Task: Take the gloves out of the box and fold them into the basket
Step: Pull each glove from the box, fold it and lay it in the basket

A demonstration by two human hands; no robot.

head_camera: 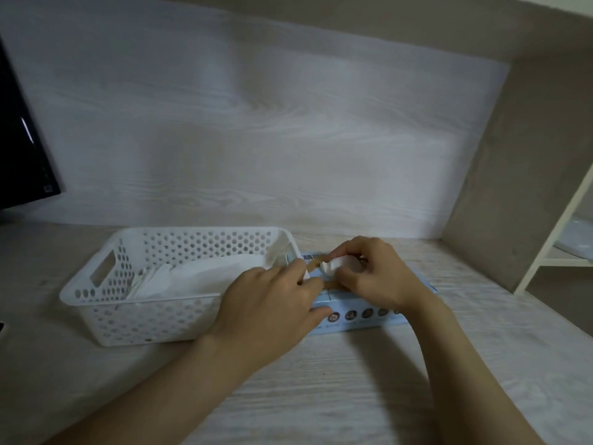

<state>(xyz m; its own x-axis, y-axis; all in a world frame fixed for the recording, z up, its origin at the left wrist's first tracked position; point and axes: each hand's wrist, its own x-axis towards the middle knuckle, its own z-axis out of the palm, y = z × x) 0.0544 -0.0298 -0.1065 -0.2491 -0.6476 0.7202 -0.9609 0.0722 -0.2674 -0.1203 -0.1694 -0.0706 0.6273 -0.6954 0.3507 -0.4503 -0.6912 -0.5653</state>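
Low in the frame, both forearms are stretching over the desk (321, 396) toward the centre. There the left hand (272, 303) is lying on the light blue glove box (362, 319), its fingers straight and pressing the top down beside the opening, thumb against the front side. Just right of it, the right hand (372, 274) is pinching a white glove (330, 267) poking from that opening.

The drawing-out step seems to be in hand. Next the glove needs pulling free while the box is held still, then folding and laying in the white perforated basket (144, 316) just left of the box, where folded gloves (199, 274) are already lying.

Round icons are running along the box front, and the print on its top is too blurred to read. A dark monitor (19, 139) is standing at the upper left.
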